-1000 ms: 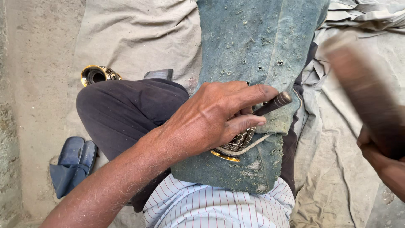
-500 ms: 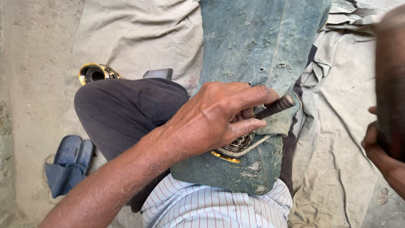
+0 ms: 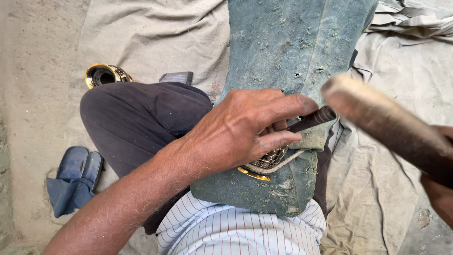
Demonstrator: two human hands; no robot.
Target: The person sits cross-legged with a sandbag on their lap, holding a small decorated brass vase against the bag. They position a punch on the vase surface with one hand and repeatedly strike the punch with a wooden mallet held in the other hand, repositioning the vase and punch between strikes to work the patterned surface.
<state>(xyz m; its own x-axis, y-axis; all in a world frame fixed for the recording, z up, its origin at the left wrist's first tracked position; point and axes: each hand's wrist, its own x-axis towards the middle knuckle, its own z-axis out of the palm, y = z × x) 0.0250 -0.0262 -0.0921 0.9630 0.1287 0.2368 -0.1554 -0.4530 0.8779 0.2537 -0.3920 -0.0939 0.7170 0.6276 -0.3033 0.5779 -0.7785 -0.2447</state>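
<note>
Grey-green stone block lies across the seated person's lap, over a pale cloth. Left hand is closed around a dark punch, pressing a gold-rimmed patterned metal piece against the block's lower end. Right hand grips a blurred wooden mallet, raised just beside the punch.

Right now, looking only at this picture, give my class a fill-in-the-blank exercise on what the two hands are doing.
1. The left hand presses a dark metal punch against a patterned ____-rimmed metal piece.
2. The right hand swings a blurred ____ mallet.
3. The metal piece rests on a dusty ____-coloured block.
4. A pair of blue ____ lies on the ground.

Missing words: gold; wooden; green; sandals
</note>
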